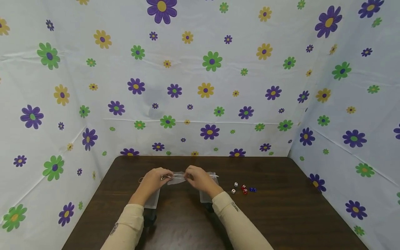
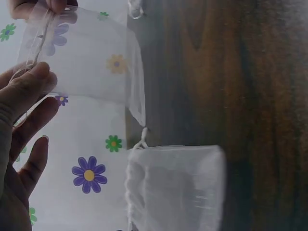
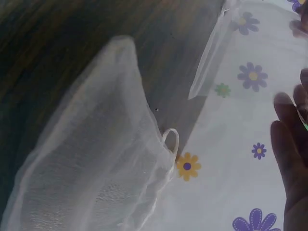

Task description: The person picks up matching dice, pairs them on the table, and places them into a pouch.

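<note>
A small sheer white drawstring pouch point(image 1: 177, 178) is stretched between both hands above the table. My left hand point(image 1: 154, 181) pinches one side of its top edge, thumb over the cord, with the other fingers spread in the left wrist view. My right hand point(image 1: 200, 178) pinches the other side; in the right wrist view its fingers point(image 3: 284, 139) show only at the right edge. The held pouch point(image 2: 91, 57) looks flat and see-through. A second sheer pouch point(image 2: 185, 187) lies below the left hand, and another pouch point(image 3: 106, 154) with a cord loop lies near the right hand.
Right of the hands, white dice point(image 1: 233, 191), red dice point(image 1: 244, 190) and blue dice point(image 1: 252, 189) lie on the dark wooden table point(image 1: 281, 211). A flower-printed white cloth point(image 1: 187, 76) hangs behind the table and along its sides.
</note>
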Action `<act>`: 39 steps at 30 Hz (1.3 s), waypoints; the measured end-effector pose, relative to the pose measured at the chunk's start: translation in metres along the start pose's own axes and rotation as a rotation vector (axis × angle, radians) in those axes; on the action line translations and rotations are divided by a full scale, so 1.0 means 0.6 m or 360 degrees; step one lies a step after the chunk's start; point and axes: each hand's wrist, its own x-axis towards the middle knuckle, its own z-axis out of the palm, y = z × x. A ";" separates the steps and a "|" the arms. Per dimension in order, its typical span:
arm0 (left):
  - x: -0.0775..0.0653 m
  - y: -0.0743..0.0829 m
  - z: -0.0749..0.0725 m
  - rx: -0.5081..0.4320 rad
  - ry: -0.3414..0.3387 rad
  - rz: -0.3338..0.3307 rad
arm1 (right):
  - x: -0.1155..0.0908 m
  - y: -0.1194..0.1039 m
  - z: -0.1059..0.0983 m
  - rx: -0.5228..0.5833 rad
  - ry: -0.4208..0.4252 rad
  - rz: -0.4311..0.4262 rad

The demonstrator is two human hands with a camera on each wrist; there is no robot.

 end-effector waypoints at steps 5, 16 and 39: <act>-0.013 0.001 0.007 -0.0088 -0.0150 -0.0106 | -0.007 0.005 0.010 0.0078 -0.0066 0.0014; -0.036 -0.001 0.015 -0.0380 -0.0437 -0.0374 | -0.022 0.003 0.030 0.0134 -0.0255 0.0169; -0.050 -0.011 0.026 -0.0490 -0.0380 -0.0383 | -0.033 0.001 0.022 0.0368 -0.0232 0.0286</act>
